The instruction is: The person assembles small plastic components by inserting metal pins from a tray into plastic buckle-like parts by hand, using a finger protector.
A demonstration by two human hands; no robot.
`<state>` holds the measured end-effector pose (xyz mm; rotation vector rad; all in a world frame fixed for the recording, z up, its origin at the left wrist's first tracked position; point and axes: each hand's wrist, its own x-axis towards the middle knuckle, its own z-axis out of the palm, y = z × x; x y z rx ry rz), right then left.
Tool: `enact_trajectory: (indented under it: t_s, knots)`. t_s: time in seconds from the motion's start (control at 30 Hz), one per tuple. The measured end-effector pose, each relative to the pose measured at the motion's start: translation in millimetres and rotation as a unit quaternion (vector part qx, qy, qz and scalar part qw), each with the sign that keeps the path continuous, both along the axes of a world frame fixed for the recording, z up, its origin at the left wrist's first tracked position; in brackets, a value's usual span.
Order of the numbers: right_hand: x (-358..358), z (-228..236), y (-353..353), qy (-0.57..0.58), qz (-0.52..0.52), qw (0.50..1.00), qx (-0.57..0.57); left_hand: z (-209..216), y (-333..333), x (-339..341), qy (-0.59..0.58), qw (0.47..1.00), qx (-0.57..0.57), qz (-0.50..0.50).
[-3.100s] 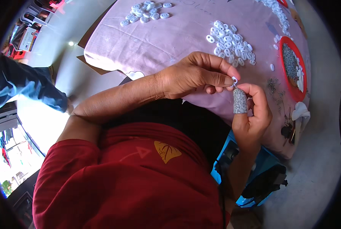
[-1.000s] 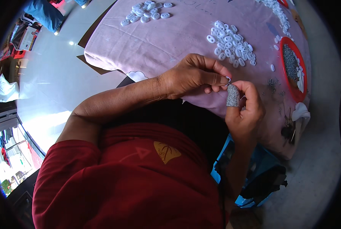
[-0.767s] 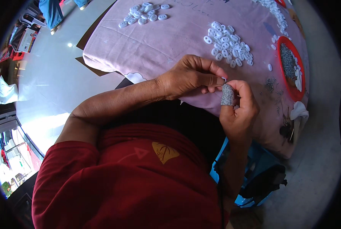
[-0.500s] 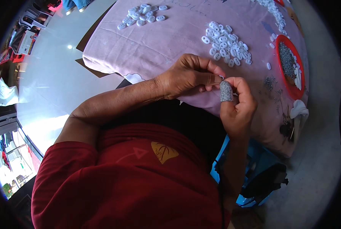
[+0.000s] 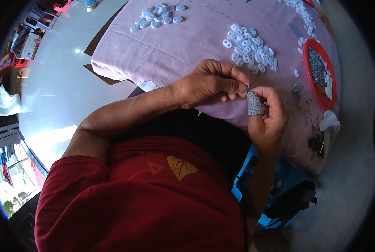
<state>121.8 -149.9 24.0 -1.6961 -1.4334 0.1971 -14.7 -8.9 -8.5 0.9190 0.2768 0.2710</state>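
Note:
My left hand [image 5: 208, 84] and my right hand [image 5: 268, 122] meet over the near edge of a table covered with a pink cloth [image 5: 170, 54]. Between the fingertips of both hands sits a small white plastic piece [image 5: 246, 87], pinched from each side. My right thumb wears a grey knitted finger cot [image 5: 253, 103]. Just beyond my hands lies a pile of white oval two-hole pieces [image 5: 248, 48]. A second pile of white pieces [image 5: 156, 17] lies at the far left of the cloth.
A red round tray [image 5: 309, 54] with small dark metal parts stands at the right, loose metal bits [image 5: 298, 92] beside it. A white rag [image 5: 329, 122] hangs at the table's right edge. Blue seat [image 5: 275, 197] below. Grey floor on the left.
Both hands have stayed together at the small white piece; the view has shifted slightly, so hands and piles sit a little higher and further left in the picture.

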Motion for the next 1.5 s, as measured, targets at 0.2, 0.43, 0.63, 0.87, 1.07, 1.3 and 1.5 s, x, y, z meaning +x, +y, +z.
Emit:
enact_trajectory:
  t_s: [0.2,0.43,0.63,0.87,1.07,1.3,1.5]
  knots:
    - [-4,1,3,0.019,0.006,1.000,0.002,-2,-3,0,-0.006,0.999,0.034,0.008]
    - [-8,-6,7,0.077,0.009,0.997,0.032,-5,-2,-1,-0.005,0.999,0.032,0.007]
    - [1,-9,-1,0.192,0.027,0.981,0.017,-2,-2,0,-0.009,1.000,0.004,-0.005]
    - [3,-7,-2,0.106,0.010,0.994,0.023,2,1,1,0.015,1.000,0.001,-0.005]
    - [1,-3,0,0.021,0.016,1.000,0.007,-2,1,0,0.019,1.000,0.018,-0.009]
    - [-4,-11,1,0.054,0.022,0.997,0.040,-5,-1,-2,-0.004,0.999,0.042,-0.009]
    - [13,-8,3,0.227,0.022,0.973,-0.039,5,2,-6,0.013,1.000,-0.006,-0.016]
